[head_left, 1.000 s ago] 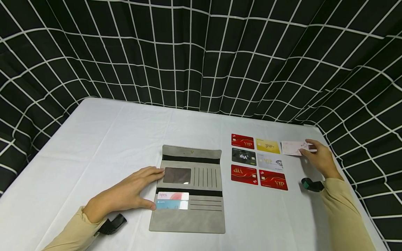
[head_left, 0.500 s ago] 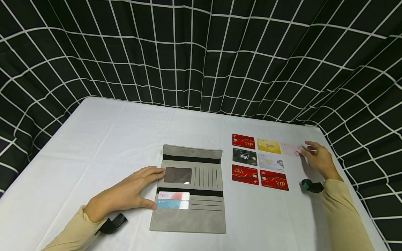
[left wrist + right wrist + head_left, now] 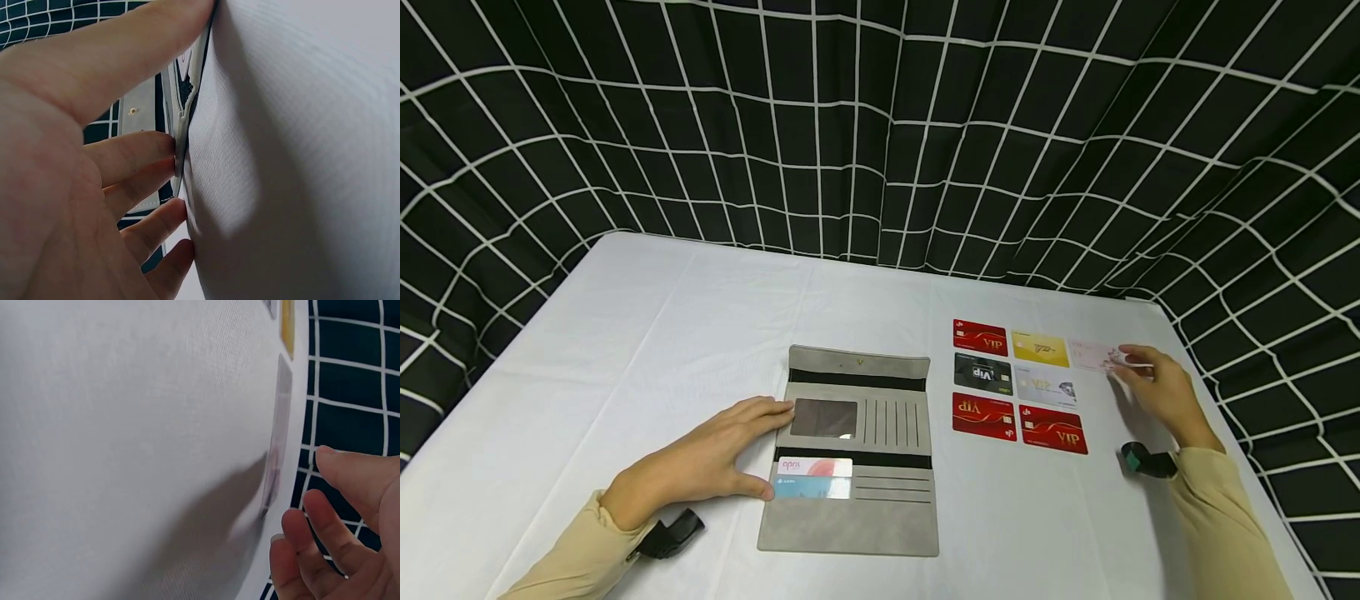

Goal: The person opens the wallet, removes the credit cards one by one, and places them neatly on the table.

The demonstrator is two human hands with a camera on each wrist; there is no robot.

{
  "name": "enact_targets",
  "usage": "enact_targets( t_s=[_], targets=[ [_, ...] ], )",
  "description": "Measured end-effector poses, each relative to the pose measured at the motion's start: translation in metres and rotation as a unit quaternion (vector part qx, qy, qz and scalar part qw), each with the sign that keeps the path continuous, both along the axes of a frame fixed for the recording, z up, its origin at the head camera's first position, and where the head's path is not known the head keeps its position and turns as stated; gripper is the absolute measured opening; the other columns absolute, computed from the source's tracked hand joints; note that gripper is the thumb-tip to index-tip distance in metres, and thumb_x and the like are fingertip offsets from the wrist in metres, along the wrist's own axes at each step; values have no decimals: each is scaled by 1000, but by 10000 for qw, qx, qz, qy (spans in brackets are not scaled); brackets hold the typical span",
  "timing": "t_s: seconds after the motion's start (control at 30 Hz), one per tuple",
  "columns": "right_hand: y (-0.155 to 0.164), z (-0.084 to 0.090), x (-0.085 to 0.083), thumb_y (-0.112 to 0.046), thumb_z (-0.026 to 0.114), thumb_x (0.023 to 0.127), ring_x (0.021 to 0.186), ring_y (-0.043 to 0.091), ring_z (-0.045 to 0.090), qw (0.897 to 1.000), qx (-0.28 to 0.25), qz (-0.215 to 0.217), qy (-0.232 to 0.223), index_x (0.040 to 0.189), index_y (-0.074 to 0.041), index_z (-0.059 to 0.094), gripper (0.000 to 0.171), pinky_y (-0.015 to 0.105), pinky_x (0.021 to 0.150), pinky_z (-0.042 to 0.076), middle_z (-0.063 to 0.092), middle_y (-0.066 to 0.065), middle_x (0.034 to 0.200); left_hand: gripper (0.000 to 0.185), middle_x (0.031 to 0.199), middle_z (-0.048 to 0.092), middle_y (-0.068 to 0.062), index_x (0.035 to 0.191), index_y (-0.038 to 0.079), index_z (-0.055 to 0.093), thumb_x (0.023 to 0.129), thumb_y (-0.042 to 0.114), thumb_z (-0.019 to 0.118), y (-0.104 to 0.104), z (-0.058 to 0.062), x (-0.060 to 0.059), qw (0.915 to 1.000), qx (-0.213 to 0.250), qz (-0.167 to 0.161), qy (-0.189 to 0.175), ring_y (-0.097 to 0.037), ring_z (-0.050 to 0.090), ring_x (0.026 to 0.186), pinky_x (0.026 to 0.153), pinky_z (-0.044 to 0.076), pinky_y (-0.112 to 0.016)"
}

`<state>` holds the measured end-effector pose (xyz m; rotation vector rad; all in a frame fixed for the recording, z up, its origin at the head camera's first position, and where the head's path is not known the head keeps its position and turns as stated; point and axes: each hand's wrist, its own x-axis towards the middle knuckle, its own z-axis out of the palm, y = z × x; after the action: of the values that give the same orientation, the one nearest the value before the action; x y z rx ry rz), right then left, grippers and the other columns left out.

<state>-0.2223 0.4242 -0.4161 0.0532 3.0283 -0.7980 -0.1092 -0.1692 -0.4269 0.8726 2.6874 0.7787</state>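
Observation:
A grey wallet [image 3: 850, 533] lies unfolded on the white table, with a pink-and-white "april" card [image 3: 815, 467] and a blue card [image 3: 812, 488] in its lower left slots. My left hand [image 3: 700, 467] rests at the wallet's left edge, its fingertips and thumb touching that edge; the left wrist view shows the wallet edge [image 3: 181, 131] against them. At the far right, a pale pink card [image 3: 1088, 356] lies flat on the cloth. My right hand [image 3: 1165, 392] hovers by its right end. In the right wrist view the thumb and fingers stand apart, and the pink card [image 3: 281, 419] lies clear of them.
Left of the pink card are more cards in rows: a yellow card [image 3: 1041, 348], a silver card [image 3: 1046, 386], a black card [image 3: 982, 374] and several red VIP cards [image 3: 984, 416]. A black curtain with white grid lines [image 3: 820, 133] hangs behind the table [image 3: 685, 333].
One second ago my right fingers were at the pink card's right end; the card now lies flat, aligned with the yellow one. My right hand has shifted slightly towards me. The left hand stays put.

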Motion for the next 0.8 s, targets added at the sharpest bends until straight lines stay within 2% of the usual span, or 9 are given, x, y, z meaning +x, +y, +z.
enact_targets(
  t_s=[0.17, 0.33, 0.47, 0.6, 0.7, 0.8],
  targets=[
    [-7, 4, 7, -26, 51, 103, 116, 57, 49, 9999, -107, 19, -29, 142, 6, 45, 52, 67, 91, 42, 48, 39, 135, 93, 153, 44, -12, 145, 1, 48, 73, 51, 79, 0, 0, 0, 10000, 0, -5, 50, -37, 37, 143, 115, 31, -59],
    [-16, 8, 15, -27, 53, 102, 116, 55, 50, 9997, -167, 121, 153, 141, 6, 46, 51, 64, 90, 44, 50, 37, 133, 94, 154, 44, -12, 145, 1, 47, 73, 52, 79, 0, 0, -1, 10000, -6, -3, 28, -38, 36, 143, 115, 31, -59],
    [-24, 13, 20, -26, 56, 101, 116, 52, 51, 9990, -146, 236, 346, 139, 7, 48, 51, 46, 84, 49, 51, 36, 131, 94, 154, 43, -12, 146, 1, 47, 73, 52, 79, 0, 0, 0, 10000, 2, 6, -17, -39, 35, 144, 115, 30, -60],
    [-31, 16, 25, -23, 59, 99, 113, 51, 54, 9982, -72, 309, 506, 137, 6, 51, 49, 19, 75, 42, 53, 34, 130, 93, 155, 43, -12, 146, 2, 47, 74, 52, 79, 0, 0, 0, 10000, -12, 23, -44, -38, 35, 144, 115, 30, -60],
    [-37, 20, 30, -19, 61, 98, 111, 50, 56, 9971, -81, 379, 652, 135, 6, 53, 45, 11, 70, 38, 54, 33, 128, 93, 155, 43, -11, 146, 2, 47, 74, 51, 79, 0, 1, 0, 10000, -23, 29, -36, -38, 35, 144, 115, 31, -60],
    [-45, 23, 35, -17, 62, 97, 109, 50, 57, 9962, -103, 452, 736, 134, 5, 54, 44, 11, 71, 38, 54, 32, 127, 92, 154, 44, -11, 146, 2, 47, 74, 50, 79, 0, 1, 1, 10000, -24, 19, -1, -37, 36, 143, 115, 32, -59]
  ],
)
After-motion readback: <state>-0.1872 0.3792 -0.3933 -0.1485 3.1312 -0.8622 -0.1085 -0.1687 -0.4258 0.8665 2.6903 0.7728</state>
